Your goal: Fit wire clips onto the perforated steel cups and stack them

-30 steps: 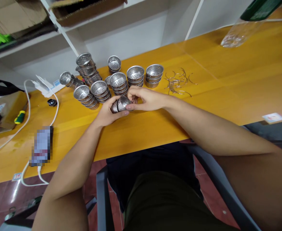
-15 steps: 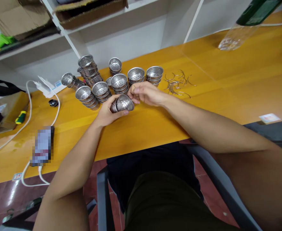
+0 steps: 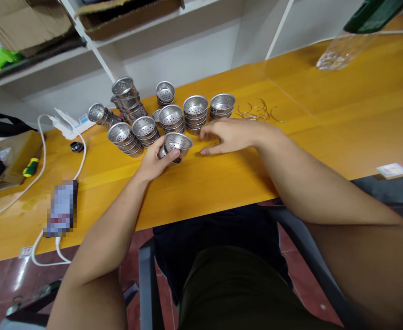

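Note:
My left hand [image 3: 155,161] grips a small perforated steel strainer cup [image 3: 177,144], mouth turned up, just above the yellow table [image 3: 201,183]. To its right my right hand [image 3: 230,135] lies low over the tabletop with fingers stretched out and nothing visible in them. It partly covers a heap of thin curved wire handles [image 3: 258,111]. Behind both hands stand several short stacks of the same strainer cups [image 3: 172,117], and one stack lies toppled at the left [image 3: 100,114].
A phone [image 3: 61,208] on a white cable [image 3: 39,146] lies near the table's front left edge. A screwdriver [image 3: 29,167], a small black cap [image 3: 74,146] and a white power strip [image 3: 65,124] sit at left. A clear plastic bottle [image 3: 342,48] lies far right. White shelving [image 3: 118,41] rises behind.
My right hand has left the cup and moved right toward the wire handles, fingers opening flat. My left hand has tipped the cup from sideways to mouth-up.

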### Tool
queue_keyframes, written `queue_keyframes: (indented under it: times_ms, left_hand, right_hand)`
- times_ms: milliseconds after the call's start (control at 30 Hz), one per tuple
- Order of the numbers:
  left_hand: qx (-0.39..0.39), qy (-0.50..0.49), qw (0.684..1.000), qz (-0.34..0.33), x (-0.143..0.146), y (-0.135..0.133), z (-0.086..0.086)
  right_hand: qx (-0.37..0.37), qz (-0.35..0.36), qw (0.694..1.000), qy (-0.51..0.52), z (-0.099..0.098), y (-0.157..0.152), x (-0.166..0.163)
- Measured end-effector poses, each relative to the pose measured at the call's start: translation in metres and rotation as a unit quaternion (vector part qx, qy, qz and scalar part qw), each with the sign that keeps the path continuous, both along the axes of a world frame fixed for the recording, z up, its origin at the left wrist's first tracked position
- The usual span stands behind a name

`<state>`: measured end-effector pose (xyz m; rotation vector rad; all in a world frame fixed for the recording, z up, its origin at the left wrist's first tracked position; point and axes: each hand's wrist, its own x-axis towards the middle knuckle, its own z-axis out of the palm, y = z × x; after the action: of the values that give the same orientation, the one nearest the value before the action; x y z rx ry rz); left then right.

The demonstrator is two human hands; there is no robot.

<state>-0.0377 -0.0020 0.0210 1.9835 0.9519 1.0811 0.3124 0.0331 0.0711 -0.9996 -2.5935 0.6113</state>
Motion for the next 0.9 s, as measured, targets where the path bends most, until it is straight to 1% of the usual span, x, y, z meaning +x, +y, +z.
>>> queue_keyframes:
  times_ms: [67,133,200,267,333,367,400,467,533,600,667,700,800,900]
  left_hand:
    - [-0.002,0.0,1.0,0.0,0.001,0.0,-0.001]
    - [-0.007,-0.004,1.0,-0.011,0.002,0.0,-0.002]
    - [-0.01,-0.01,0.999,-0.029,0.003,0.0,-0.004]
    - [-0.01,-0.01,0.999,-0.047,0.004,-0.001,-0.006]
    - [-0.004,-0.009,0.998,-0.059,0.003,-0.001,-0.007]
    - [-0.002,-0.007,0.998,-0.061,0.002,-0.001,-0.007]
    - [-0.001,-0.004,0.998,-0.06,0.001,-0.002,-0.006]
    - [-0.012,0.001,0.998,-0.057,0.0,-0.003,-0.004]
    - [-0.033,0.004,0.998,-0.06,-0.001,-0.005,-0.002]
    - [-0.049,0.001,0.997,-0.066,-0.001,-0.006,-0.001]
    - [-0.052,-0.001,0.996,-0.071,0.0,-0.007,-0.001]
    - [-0.051,-0.001,0.996,-0.072,0.001,-0.007,-0.001]
    - [-0.049,0.006,0.996,-0.075,0.002,-0.008,0.0]
    - [-0.05,0.016,0.996,-0.072,0.001,-0.008,0.001]
  right_hand:
    - [0.019,0.016,0.998,0.055,0.008,-0.008,-0.002]
    - [0.029,0.052,0.99,0.125,0.01,-0.015,-0.009]
    - [0.033,0.099,0.978,0.181,0.004,-0.019,-0.02]
    - [0.035,0.144,0.966,0.211,-0.004,-0.02,-0.031]
    - [0.042,0.165,0.958,0.23,-0.011,-0.019,-0.037]
    - [0.05,0.164,0.956,0.237,-0.012,-0.018,-0.037]
    - [0.057,0.153,0.956,0.243,-0.01,-0.016,-0.035]
    - [0.07,0.095,0.958,0.261,-0.003,-0.013,-0.025]
    - [0.094,0.004,0.955,0.28,0.008,-0.007,-0.007]
    - [0.148,-0.098,0.942,0.286,0.015,0.004,0.014]
    - [0.206,-0.179,0.925,0.264,0.014,0.019,0.035]
    - [0.216,-0.206,0.922,0.246,0.01,0.028,0.044]
    - [0.185,-0.231,0.939,0.178,-0.007,0.049,0.059]
    - [0.15,-0.225,0.953,0.135,-0.02,0.058,0.059]
